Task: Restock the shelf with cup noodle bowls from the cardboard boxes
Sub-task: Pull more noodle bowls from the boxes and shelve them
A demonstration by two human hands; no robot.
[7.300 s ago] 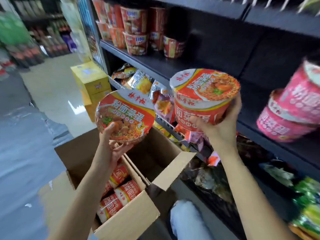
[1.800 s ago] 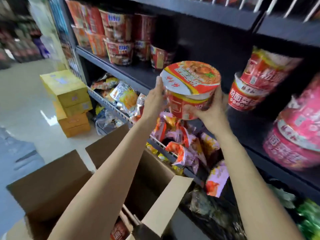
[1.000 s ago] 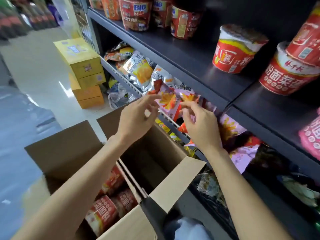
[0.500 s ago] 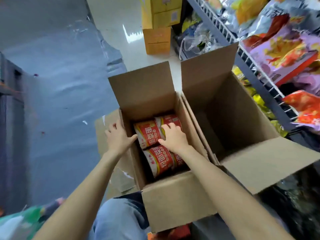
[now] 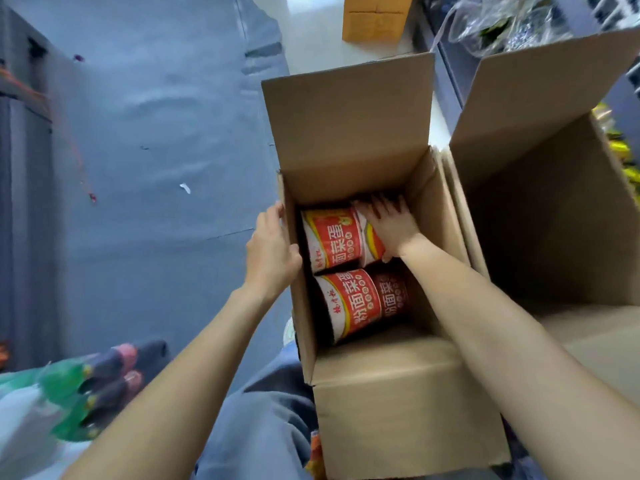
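An open cardboard box [image 5: 398,393] stands in front of me with several red cup noodle bowls lying on their sides inside. My right hand [image 5: 391,225] is deep in the box and grips the far right bowl [image 5: 372,249] from above. Beside it lies the far left bowl [image 5: 330,237], and two more bowls [image 5: 349,306] lie nearer me. My left hand [image 5: 272,251] holds the box's left wall at its rim, thumb inside.
A second open box [image 5: 540,216], with nothing seen inside, stands right of the first. Snack bags on a wire rack [image 5: 616,140] sit at the far right. A yellow carton [image 5: 375,19] is on the floor ahead. Bottles [image 5: 93,386] lie at lower left.
My view has dropped from the shelf to the box. My right hand has slid further onto the far right bowl. My left hand stays on the box's left wall.
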